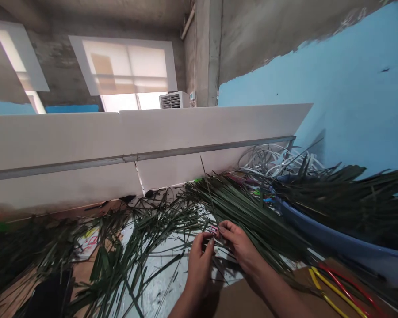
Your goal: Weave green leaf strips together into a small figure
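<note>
Loose green leaf strips (pixel 146 229) sprawl across the worktop (pixel 155 296), and where they bunch up the left hand (pixel 200 265) and right hand (pixel 239 245) nearly meet, each grip pinched shut on strips beside a small pink piece (pixel 213 229), a blue tub (pixel 331 240) just right.

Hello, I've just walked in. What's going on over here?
A person's left hand and right hand are close together at the end of a fanned bunch of long dark green leaf strips, the fingers at a small pink item there. More scattered strips lie to the left, others fill a blue tub, and white strips are heaped behind. Red and yellow tubing lies on cardboard.
</note>
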`<state>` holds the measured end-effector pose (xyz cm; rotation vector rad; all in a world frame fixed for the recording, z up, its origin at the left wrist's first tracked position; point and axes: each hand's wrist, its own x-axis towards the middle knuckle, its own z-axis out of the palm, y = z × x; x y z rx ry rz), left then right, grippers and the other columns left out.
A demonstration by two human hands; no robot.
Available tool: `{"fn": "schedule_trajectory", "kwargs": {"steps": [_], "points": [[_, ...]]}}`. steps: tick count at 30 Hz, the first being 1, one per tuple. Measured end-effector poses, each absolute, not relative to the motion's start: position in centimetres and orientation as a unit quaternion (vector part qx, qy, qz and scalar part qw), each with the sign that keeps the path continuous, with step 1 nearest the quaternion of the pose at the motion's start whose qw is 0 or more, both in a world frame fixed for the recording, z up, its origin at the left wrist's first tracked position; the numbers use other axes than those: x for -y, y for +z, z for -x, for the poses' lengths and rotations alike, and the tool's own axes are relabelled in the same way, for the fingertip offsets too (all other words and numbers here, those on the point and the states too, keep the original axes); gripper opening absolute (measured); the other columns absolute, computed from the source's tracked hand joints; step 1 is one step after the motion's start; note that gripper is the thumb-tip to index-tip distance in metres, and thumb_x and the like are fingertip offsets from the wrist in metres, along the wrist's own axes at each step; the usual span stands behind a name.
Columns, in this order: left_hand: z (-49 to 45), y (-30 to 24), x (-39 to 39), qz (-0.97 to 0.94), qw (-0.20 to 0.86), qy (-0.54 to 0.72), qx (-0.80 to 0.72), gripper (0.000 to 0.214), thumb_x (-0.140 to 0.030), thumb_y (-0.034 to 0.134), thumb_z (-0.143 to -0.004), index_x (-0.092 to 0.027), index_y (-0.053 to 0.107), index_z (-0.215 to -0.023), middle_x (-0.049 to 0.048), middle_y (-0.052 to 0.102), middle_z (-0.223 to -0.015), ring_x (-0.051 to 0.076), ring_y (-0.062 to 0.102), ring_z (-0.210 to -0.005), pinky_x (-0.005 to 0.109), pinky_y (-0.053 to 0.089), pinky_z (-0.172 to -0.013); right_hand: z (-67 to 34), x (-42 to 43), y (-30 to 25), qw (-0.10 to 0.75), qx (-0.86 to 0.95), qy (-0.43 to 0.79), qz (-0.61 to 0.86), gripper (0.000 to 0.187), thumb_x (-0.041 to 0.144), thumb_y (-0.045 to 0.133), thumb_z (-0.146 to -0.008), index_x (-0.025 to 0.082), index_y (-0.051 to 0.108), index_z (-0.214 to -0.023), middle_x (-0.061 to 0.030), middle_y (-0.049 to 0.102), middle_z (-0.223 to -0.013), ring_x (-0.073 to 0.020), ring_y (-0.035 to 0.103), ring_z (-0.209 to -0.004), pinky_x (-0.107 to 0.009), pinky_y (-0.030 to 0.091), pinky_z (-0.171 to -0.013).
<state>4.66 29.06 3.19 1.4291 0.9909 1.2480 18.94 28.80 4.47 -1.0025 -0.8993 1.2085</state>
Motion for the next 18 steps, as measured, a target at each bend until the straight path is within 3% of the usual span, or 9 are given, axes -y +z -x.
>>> {"fn": "schedule_trajectory", "kwargs": {"steps": [6,12,18], "points": [[-4.0,4.6,-28.7,-0.702,0.351,0.478,-0.395,0.013,-0.024,0.054,-0.089,-0.021,0.065,-0.083,0.0037,0.065,-0.086,0.022,0.060,-0.084,0.033,0.046,-0.079,-18.9,-29.0,4.3,0.654,0.364,0.492,0.445,0.037,0.051,0.076,-0.072,0.021,0.054,-0.080,0.0054,0.055,-0.064,-0.0094,0.040,-0.048,-0.021,0.030,-0.045],[-3.5,5.3,-28.5,-0.744,0.244,0.462,-0.416,0.015,-0.018,0.050,-0.091,-0.021,0.061,-0.081,0.0020,0.062,-0.083,0.019,0.060,-0.078,0.029,0.045,-0.071,-20.6,-29.4,4.3,0.677,0.371,0.415,0.482,0.034,0.053,0.069,-0.074,0.024,0.052,-0.079,0.0070,0.048,-0.062,-0.0120,0.043,-0.049,-0.024,0.036,-0.046],[-3.3,5.5,-28.4,-0.795,0.171,0.418,-0.405,0.017,-0.013,0.051,-0.091,-0.022,0.064,-0.094,0.0044,0.066,-0.090,0.021,0.063,-0.083,0.031,0.048,-0.074,-21.0,-29.6,3.7,0.605,0.463,0.405,0.506,0.025,0.039,0.080,-0.065,0.020,0.066,-0.075,0.0033,0.062,-0.065,-0.0154,0.052,-0.058,-0.026,0.039,-0.054]]}}
